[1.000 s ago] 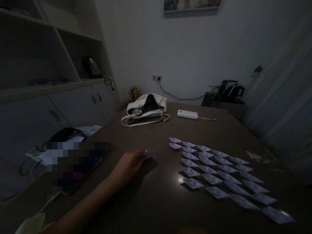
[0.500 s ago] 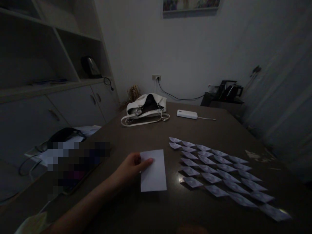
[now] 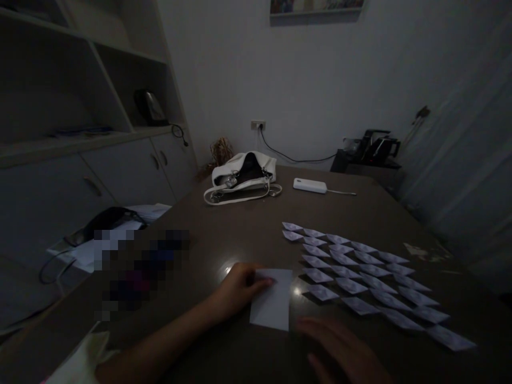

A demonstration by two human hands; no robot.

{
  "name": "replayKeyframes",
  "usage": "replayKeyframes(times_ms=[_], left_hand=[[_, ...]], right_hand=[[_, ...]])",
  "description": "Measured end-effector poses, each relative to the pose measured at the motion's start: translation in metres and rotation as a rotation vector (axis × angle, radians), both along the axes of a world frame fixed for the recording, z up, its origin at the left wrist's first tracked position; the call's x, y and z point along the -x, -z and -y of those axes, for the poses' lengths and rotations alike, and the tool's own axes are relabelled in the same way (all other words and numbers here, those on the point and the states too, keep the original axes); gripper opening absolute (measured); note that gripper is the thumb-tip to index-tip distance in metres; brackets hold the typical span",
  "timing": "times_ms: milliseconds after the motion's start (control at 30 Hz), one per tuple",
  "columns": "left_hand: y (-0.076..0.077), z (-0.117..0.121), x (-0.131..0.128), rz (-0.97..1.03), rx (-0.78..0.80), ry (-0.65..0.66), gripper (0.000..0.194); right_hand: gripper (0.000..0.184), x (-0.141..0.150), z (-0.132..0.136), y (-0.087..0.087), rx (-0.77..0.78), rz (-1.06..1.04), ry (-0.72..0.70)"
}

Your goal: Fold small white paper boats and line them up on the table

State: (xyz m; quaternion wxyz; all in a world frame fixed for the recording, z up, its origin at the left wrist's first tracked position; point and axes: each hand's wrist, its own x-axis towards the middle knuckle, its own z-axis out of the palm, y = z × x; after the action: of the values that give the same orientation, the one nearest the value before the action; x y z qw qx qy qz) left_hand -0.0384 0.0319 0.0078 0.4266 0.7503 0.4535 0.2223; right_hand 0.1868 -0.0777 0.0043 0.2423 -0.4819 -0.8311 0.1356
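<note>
A white sheet of paper is over the near middle of the brown table. My left hand grips its upper left edge, thumb on top and fingers behind. Beside the paper's lower right corner is my right hand, somewhat blurred, with its fingers stretched out and apart and nothing in them. To the right, several small folded paper pieces, pointed at both ends, lie in slanting rows on the table.
A white handbag and a white power bank with a short cable lie toward the table's far end. A pixelated dark object is at the left. Kettles stand beyond the far right corner.
My left hand has brought the paper to the right and nearer to me, tilting it slightly. My right hand has come up from the bottom edge toward the paper.
</note>
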Motion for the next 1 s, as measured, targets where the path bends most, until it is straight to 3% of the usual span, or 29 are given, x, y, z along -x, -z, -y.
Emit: replayKeyframes(times_ms=[133, 267, 400, 567, 700, 900, 1000], left_hand=[[0.005, -0.002, 0.0, 0.013, -0.106, 0.025, 0.022], [0.007, -0.003, -0.001, 0.008, -0.137, 0.047, 0.019], [0.006, -0.005, 0.003, -0.036, -0.172, 0.059, 0.02], [0.003, -0.008, 0.01, -0.04, -0.264, 0.133, 0.026], [-0.001, -0.006, 0.011, -0.083, -0.386, 0.197, 0.031], [-0.012, -0.001, 0.011, -0.157, -0.523, 0.351, 0.032], [-0.013, -0.001, 0.012, -0.188, -0.548, 0.349, 0.029]], right_hand=[[0.046, 0.0, -0.007, 0.001, -0.298, 0.252, -0.219], [0.047, 0.01, -0.018, 0.001, -0.336, 0.377, -0.259], [0.04, 0.015, -0.026, 0.0, -0.314, 0.4, -0.227], [0.034, 0.01, -0.028, 0.003, -0.399, 0.381, -0.187], [0.033, 0.01, -0.027, 0.011, -0.45, 0.359, -0.169], [0.028, 0.017, -0.026, 0.028, -0.465, 0.211, -0.033], [0.028, 0.017, -0.025, 0.028, -0.475, 0.175, -0.028]])
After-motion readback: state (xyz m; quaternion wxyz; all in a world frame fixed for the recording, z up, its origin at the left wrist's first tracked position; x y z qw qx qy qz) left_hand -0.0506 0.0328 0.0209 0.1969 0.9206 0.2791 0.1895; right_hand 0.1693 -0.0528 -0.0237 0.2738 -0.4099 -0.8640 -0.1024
